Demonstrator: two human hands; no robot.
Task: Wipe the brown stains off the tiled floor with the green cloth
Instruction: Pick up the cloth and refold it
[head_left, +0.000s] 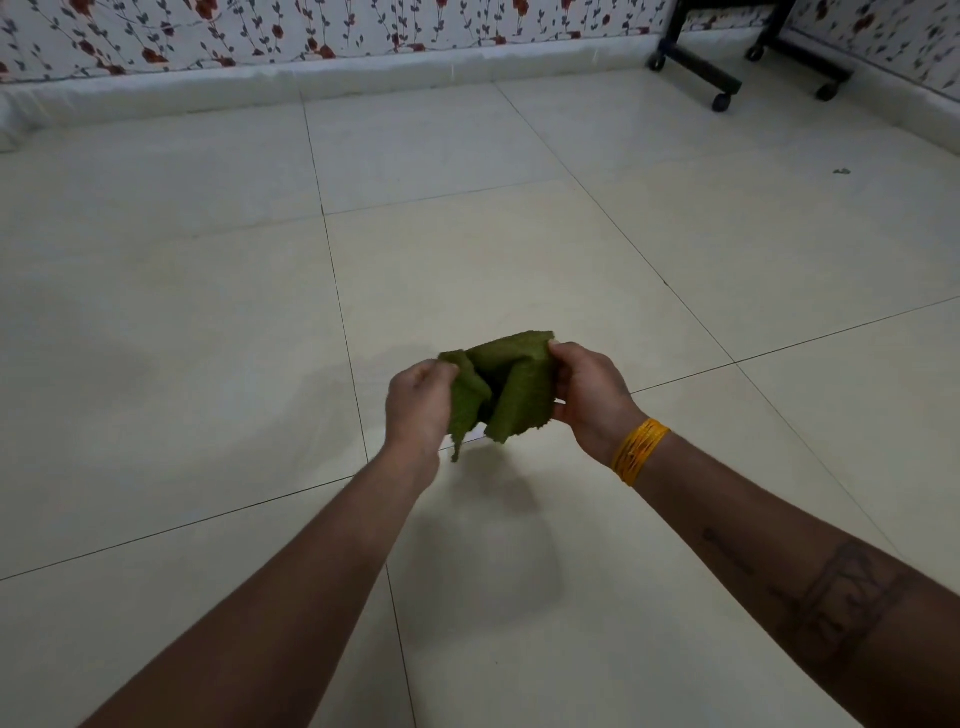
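Pale tiled floor (208, 312) runs to a flowered wall (260, 31) at twelve o'clock, with a black wheeled stand (696, 67) at one o'clock. We hold the green cloth (511, 384) above the floor at centre, crumpled between both hands (its shadow lies below). Our left hand (421, 402) pinches its left edge; our right hand (592, 395), yellow bangles (639, 451) at the wrist, grips its right side with curled fingers (563, 353).

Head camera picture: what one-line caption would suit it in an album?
Both hands, left and right, hold a crumpled green cloth above the pale tiled floor.
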